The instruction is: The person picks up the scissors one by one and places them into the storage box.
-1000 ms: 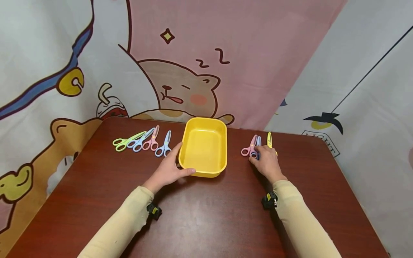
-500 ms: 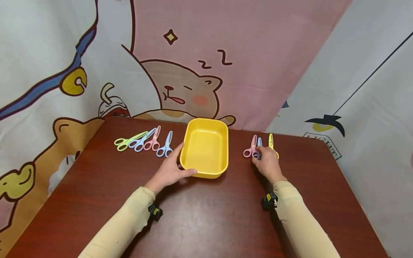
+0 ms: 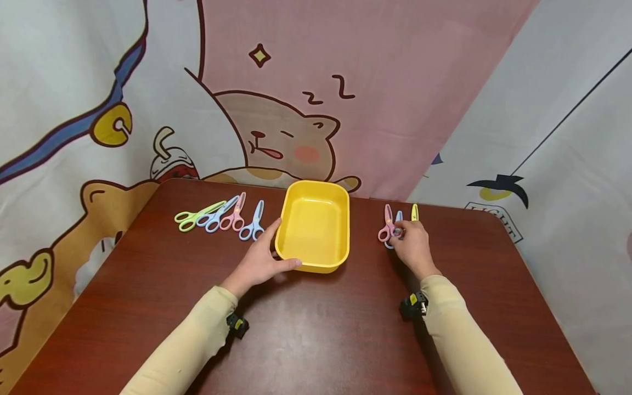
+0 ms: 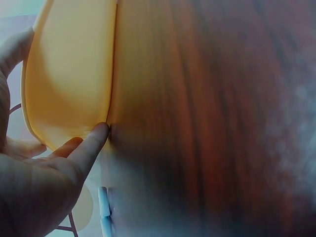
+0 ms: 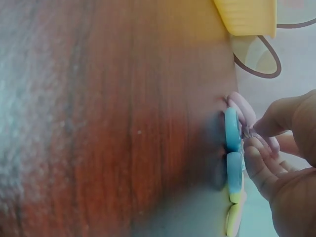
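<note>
- right hand (image 3: 412, 247) covers handles of blue scissors (image 3: 398, 218) and yellow scissors (image 3: 415, 212)
- right wrist view: yellow tray (image 5: 247, 17) cut off at top edge
- left wrist view: table (image 4: 212, 118) blurred

Yellow tray (image 3: 313, 189), dark red-brown wood-grain table (image 3: 316, 329), pink scissors (image 3: 385, 226), blue scissors (image 3: 398, 218), yellow scissors (image 3: 415, 212), beige sleeves.
</note>
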Action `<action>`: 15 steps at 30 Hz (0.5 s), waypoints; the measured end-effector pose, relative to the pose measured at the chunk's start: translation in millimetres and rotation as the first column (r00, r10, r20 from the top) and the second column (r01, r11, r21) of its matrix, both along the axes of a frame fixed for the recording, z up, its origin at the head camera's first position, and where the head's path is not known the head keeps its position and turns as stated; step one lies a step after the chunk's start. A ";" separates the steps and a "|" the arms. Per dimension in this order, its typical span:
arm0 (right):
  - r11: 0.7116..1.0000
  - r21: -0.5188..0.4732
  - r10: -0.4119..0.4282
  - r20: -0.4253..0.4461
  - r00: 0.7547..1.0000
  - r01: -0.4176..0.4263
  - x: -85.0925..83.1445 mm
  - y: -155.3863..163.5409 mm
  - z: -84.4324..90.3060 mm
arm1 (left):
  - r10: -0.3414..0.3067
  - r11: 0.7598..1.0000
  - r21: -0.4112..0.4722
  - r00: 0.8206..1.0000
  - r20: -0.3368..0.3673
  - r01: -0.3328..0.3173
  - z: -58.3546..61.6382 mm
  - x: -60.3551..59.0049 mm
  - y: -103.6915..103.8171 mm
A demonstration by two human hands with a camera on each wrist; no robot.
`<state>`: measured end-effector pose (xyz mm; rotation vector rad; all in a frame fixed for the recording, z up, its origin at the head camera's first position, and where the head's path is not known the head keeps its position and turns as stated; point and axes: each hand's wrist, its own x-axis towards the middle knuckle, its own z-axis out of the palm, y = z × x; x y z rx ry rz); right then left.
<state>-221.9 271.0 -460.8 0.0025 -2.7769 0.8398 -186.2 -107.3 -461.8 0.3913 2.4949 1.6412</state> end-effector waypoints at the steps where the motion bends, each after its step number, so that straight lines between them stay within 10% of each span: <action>1: 1.000 -0.003 -0.003 -0.012 1.000 0.002 -0.2 -0.1 0.0 | -0.001 1.000 -0.001 1.000 -0.002 0.001 0.0 0.0 0.0; 15: 0.992 -0.084 -0.096 -0.027 0.995 0.094 -2.1 1.2 0.0 | -0.016 0.999 0.033 1.000 0.006 0.015 6.9 2.4 1.5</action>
